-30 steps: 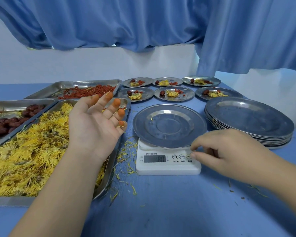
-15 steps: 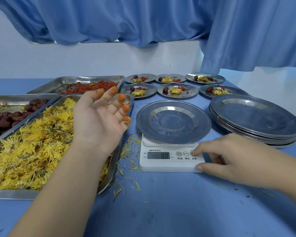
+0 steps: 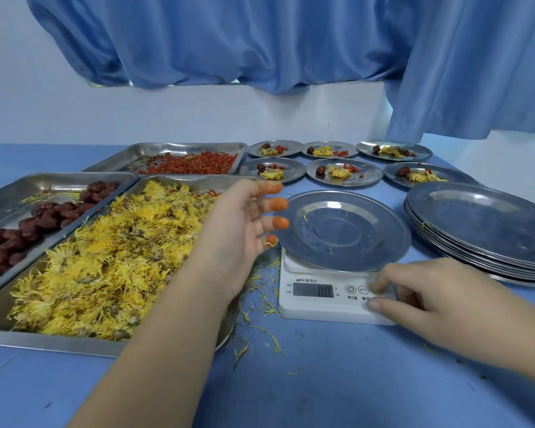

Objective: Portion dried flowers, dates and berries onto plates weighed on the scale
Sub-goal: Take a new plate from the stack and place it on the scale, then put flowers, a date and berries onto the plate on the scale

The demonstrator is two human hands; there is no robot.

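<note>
**Zeroing the scale before a portion.** The right hand (image 3: 420,291) is resting at the right corner of the white digital kitchen scale (image 3: 309,310). Its forefinger is lying on the button row and its thumb against the front edge, with the other fingers loosely curled and holding nothing. The left hand (image 3: 241,230) is hovering open and empty, fingers spread and orange rubber fingertip covers (image 3: 280,223) showing. It is hanging above the right end of the rectangular steel tray (image 3: 44,342) of yellow dried flowers (image 3: 112,257), just beside the round steel plate (image 3: 343,233). That plate is sitting on the scale platform, bare but for a stray petal. The dark red dates (image 3: 44,216) and red berries (image 3: 192,163) are lying in two further steel trays behind.

The step appears to be zeroing. It is best done with nothing touching the plate, the left fingers keeping off its rim, and a light press so the scale is not shifting. Flowers should follow only once the grey display (image 3: 313,290) is settling at zero.

The reading looks like zero but is too blurred to confirm. Which button the forefinger is covering cannot be told, and the hand is hiding the rightmost labels.
</note>
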